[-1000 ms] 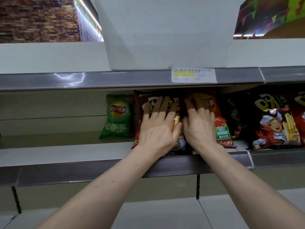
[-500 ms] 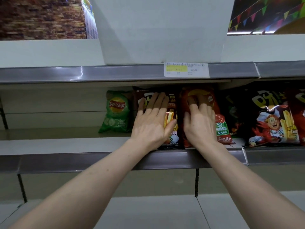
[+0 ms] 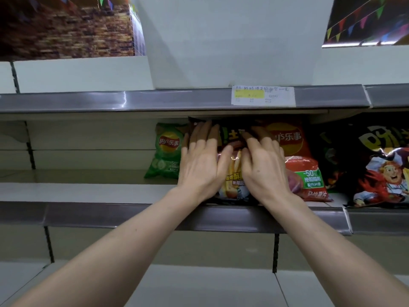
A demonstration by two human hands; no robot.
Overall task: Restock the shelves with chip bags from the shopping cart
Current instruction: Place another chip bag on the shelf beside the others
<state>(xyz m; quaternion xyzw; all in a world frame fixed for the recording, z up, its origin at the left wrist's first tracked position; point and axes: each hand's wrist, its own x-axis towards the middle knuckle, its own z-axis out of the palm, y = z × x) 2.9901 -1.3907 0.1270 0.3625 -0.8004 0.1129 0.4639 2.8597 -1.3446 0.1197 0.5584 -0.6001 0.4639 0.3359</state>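
A dark chip bag (image 3: 232, 178) with a fries picture stands upright at the front of the middle shelf (image 3: 110, 214). My left hand (image 3: 202, 161) lies flat on its left half, fingers spread and reaching the bag's top edge. On the bag's right edge, where it meets a red chip bag (image 3: 297, 156), rests my right hand (image 3: 263, 168) with slightly bent fingers. Neither hand closes around a bag. A green chip bag (image 3: 166, 151) stands further back on the left. The shopping cart is out of view.
More dark chip bags (image 3: 385, 165) with a cartoon chef fill the shelf to the right. A price label (image 3: 263, 95) hangs on the upper shelf's front rail (image 3: 155, 99). A bare stretch of shelf (image 3: 77, 191) lies left of the green bag, and a lower shelf (image 3: 210, 284) shows below.
My right hand slid left from the red bag's face to the seam with the dark bag. The dark bag now stands more upright and further in. My left hand stays on it.
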